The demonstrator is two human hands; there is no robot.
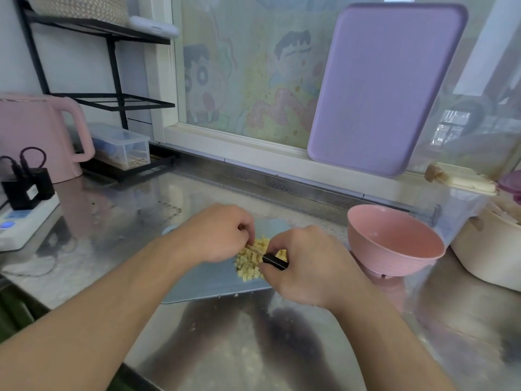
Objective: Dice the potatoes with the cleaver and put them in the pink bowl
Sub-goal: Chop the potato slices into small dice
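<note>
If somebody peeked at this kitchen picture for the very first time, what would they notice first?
Probably the two hands in the middle: the left hand and right hand meet over a pile of yellow potato cubes on a grey cutting board, the right hand gripping a black handle. Just right of them stands the pink bowl, and a big purple board leans against the window behind.
</note>
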